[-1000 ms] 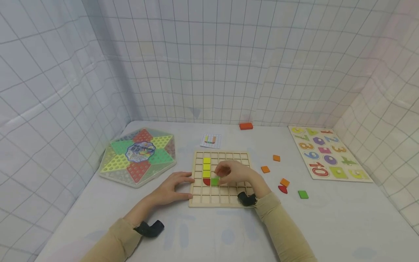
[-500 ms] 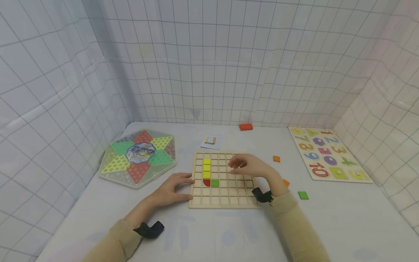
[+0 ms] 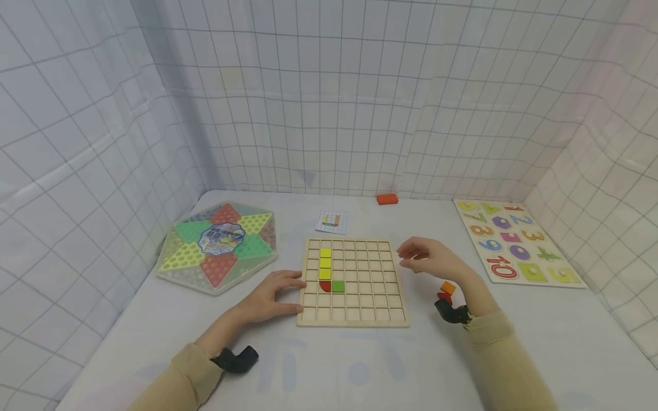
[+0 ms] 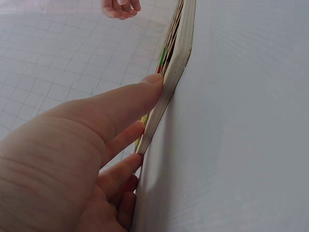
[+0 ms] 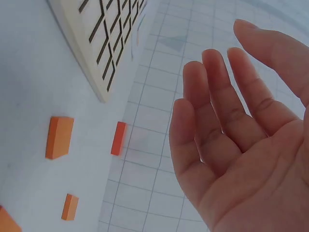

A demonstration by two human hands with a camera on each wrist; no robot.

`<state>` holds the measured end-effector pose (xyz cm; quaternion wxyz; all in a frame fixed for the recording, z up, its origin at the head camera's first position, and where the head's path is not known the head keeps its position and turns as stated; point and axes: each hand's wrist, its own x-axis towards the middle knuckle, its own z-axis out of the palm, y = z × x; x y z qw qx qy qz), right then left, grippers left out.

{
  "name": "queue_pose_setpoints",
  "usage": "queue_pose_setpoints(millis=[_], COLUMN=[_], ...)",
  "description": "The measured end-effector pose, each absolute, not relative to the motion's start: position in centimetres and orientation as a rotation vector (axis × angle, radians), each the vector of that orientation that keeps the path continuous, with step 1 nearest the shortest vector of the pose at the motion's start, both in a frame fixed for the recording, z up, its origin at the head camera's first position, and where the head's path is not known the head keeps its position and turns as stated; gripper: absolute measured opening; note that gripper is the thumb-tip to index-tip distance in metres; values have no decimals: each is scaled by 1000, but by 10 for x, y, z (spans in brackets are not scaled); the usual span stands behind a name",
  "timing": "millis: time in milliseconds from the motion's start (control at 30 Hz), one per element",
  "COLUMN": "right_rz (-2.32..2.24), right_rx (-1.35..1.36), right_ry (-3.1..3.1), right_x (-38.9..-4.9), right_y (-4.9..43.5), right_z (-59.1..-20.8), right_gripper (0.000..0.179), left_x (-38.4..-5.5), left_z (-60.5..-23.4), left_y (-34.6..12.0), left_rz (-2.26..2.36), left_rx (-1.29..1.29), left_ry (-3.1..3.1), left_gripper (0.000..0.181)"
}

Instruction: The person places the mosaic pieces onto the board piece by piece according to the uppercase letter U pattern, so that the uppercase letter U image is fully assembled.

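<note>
A wooden grid board (image 3: 367, 299) lies mid-table. In its left part sit a column of yellow square tiles (image 3: 325, 263), a red quarter-round tile (image 3: 325, 286) below them and a green square tile (image 3: 337, 286) beside the red one. My left hand (image 3: 264, 297) touches the board's left edge with thumb and fingertips, the fingers fairly straight. Just off the board's right side, my right hand (image 3: 437, 264) hovers over the table. In the right wrist view its relaxed fingers (image 5: 215, 116) hold nothing. An orange tile (image 5: 59, 137) lies near this hand, partly hidden by it in the head view.
Right of the board lie another orange tile (image 3: 448, 287) and a red tile (image 3: 445, 297). A pattern card (image 3: 332, 222) and a red block (image 3: 387, 199) are behind the board. A star game board (image 3: 221, 242) is at left, a number puzzle (image 3: 490, 233) at right.
My right hand has moved right, from over the green tile to beyond the board's right edge. The green tile stays in its cell. My left hand keeps its place.
</note>
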<state>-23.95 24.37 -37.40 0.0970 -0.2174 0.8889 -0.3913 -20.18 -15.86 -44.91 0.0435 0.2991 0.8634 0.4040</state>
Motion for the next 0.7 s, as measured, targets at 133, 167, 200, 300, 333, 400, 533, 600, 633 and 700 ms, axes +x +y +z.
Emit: queue_pose_setpoints(millis=[133, 167, 200, 300, 333, 400, 533, 600, 633, 700], right_rz=[-1157, -1155, -1151, -1145, -1151, -1154, -1157, -1170, -1177, -1189], right_rx=[-683, -693, -702, -691, -675, -638, -582, -582, -587, -590], right_ry=[2677, 2688, 2700, 2723, 2725, 2723, 2721, 2711, 2707, 2699], right_x=[-236, -235, -234, -231, -229, -226, -221, -218, -217, -215], right_y=[259, 263, 267, 279, 283, 291, 306, 311, 314, 319], right_z=[-377, -378, -379, -383, -385, -389, -398, -401, -402, -405], right_gripper=[29, 29, 28, 27, 28, 31, 37, 38, 38, 37], left_x=[-201, -201, -201, -202, -202, -202, -202, -202, -201, -201], left_z=[-449, -449, -449, -449, -449, -449, -449, -448, -448, -448], left_y=[-159, -159, -159, -159, -159, -158, -158, -158, -158, -158], left_rz=[1218, 1216, 1212, 1212, 1209, 1201, 1197, 1200, 1204, 1207], left_rx=[905, 903, 901, 903, 905, 910, 916, 918, 919, 919], left_ry=[2643, 2643, 2645, 2648, 2651, 2656, 2656, 2656, 2655, 2655], left_gripper=[50, 50, 50, 50, 50, 50, 50, 50, 50, 50])
